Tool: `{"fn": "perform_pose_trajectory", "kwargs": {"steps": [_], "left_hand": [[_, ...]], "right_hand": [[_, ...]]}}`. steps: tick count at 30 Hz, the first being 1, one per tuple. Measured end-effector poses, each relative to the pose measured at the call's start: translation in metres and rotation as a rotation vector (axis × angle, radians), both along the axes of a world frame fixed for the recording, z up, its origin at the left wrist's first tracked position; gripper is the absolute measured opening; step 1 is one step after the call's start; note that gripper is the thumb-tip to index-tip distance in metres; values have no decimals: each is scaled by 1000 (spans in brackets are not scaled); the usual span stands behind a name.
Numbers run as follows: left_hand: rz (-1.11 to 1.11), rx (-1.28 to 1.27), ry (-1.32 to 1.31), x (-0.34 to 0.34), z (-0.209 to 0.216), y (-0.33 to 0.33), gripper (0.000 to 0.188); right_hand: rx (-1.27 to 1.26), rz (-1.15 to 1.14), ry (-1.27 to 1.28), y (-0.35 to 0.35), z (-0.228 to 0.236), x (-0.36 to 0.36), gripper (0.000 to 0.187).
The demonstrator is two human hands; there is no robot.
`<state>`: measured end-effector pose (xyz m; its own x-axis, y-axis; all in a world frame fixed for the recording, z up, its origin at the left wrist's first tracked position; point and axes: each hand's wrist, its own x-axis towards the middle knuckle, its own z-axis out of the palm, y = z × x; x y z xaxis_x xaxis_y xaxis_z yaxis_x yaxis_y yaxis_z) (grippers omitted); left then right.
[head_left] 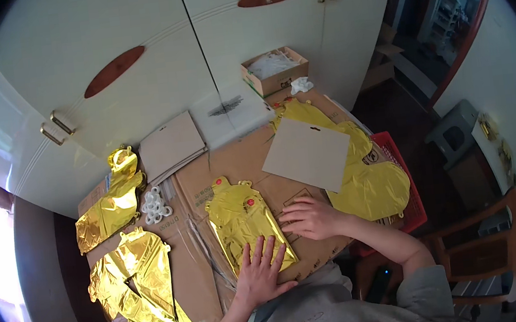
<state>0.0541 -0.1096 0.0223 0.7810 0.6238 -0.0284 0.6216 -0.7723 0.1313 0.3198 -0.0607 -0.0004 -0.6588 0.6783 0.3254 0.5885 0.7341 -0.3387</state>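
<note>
A gold foil balloon [241, 210], flat and folded into a long shape with small red spots near its far end, lies on the cardboard-covered table. My left hand [259, 272] rests flat on its near end, fingers spread. At the balloon's right edge is my right hand [312, 217], its fingers loosely stretched and apart, holding nothing I can see. Farther right, a beige card sheet [308, 153] with a small slot lies on top of other flat gold foil balloons [372, 189]. More shiny gold foil balloons [134, 270] lie at the left.
White ring-shaped rolls [155, 206] are heaped at centre left. Behind them lies a stack of card sheets [173, 144]. A wooden box [277, 77] of clear plastic stands at the back, before white cabinets [255, 27]. A red basket [407, 172] and wooden chair [482, 256] are right.
</note>
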Motion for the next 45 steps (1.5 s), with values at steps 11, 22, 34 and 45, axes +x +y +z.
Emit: {"fn": "perform_pose_trajectory", "kwargs": {"steps": [11, 22, 34, 45], "left_hand": [[-5, 11, 1, 1, -2, 1, 106], [-5, -7, 28, 3, 1, 2, 102], [2, -24, 34, 4, 1, 2, 103], [-16, -8, 30, 2, -2, 3, 107]], "right_hand": [[11, 203, -63, -27, 10, 1, 30], [46, 207, -3, -29, -2, 7, 29], [8, 227, -114, -30, 10, 4, 28], [37, 218, -12, -31, -2, 8, 26]]}}
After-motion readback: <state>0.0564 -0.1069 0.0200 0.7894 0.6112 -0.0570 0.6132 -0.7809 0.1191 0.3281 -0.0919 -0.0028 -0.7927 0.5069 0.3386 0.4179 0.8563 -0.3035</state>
